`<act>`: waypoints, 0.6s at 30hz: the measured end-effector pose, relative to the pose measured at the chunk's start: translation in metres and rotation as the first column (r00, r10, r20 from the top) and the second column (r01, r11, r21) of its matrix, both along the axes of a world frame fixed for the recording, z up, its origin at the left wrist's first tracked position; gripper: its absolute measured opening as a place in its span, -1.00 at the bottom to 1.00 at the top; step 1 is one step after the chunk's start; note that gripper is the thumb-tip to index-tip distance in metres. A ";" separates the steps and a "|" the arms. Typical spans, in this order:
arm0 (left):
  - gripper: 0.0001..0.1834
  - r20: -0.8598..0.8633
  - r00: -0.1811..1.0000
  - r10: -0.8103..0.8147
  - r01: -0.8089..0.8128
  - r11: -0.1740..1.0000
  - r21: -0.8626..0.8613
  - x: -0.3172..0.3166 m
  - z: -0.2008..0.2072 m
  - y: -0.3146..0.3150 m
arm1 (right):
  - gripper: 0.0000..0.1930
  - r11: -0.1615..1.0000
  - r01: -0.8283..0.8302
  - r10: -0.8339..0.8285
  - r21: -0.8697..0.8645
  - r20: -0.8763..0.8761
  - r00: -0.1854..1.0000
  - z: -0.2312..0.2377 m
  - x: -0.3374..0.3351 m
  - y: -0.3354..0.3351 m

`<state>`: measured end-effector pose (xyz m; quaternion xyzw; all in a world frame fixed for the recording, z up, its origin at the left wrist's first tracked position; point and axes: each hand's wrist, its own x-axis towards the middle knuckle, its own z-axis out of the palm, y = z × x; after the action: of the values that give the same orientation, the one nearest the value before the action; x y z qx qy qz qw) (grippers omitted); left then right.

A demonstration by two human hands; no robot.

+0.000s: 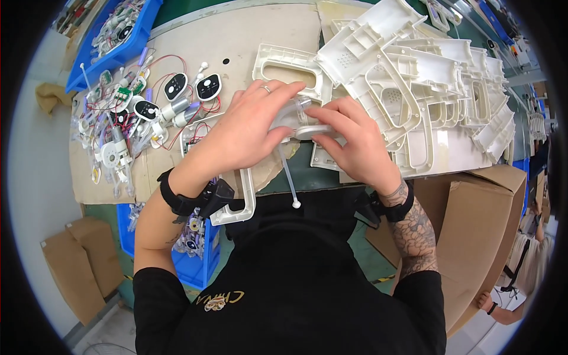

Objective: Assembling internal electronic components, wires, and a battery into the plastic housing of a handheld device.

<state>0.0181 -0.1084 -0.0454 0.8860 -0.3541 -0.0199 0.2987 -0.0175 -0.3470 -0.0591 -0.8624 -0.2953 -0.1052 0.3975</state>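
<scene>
Between my hands, over the table's front edge, is a clear plastic part (285,115) with a round white disc (312,131) beside it. My left hand (251,121) closes on the clear part from the left, thumb below and fingers over the top. My right hand (358,139) pinches the white disc with thumb and forefinger. A thin translucent tube (288,174) hangs below them, tipped with a small white ball. Under my left wrist lies a white plastic housing shell (247,195) with a long handle opening, partly hidden by my forearm.
White housing shells (408,71) are piled on the right. Wired assemblies with black oval panels (176,87) crowd the left. Blue bins stand at the far left (142,29) and below the table (198,269). An open cardboard box (467,225) is right; another person's hand (486,302) shows beyond.
</scene>
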 end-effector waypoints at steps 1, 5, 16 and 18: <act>-0.32 -0.012 1.000 -0.004 0.003 1.000 -0.021 0.001 -0.002 0.000 | -0.59 0.999 -0.008 0.008 -0.034 0.000 1.000 0.002 0.001 -0.001; -0.39 -0.062 0.998 0.030 -0.034 0.998 -0.058 0.009 -0.009 -0.003 | -0.70 0.997 -0.046 0.046 -0.066 -0.005 0.999 0.009 0.006 -0.001; -0.68 -0.231 0.973 -0.008 -0.052 0.967 -0.251 0.010 -0.010 -0.002 | -0.75 0.994 -0.098 0.102 -0.050 0.088 0.991 0.023 0.025 0.009; -0.71 -0.222 0.974 -0.037 -0.025 0.963 -0.269 0.013 -0.009 -0.002 | -0.75 0.995 -0.098 0.099 -0.015 0.080 0.992 0.020 0.023 0.011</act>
<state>0.0314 -0.1105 -0.0549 0.8279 -0.3200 -0.0723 0.4550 0.0053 -0.3362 -0.0394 -0.8441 -0.3540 -0.1185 0.3850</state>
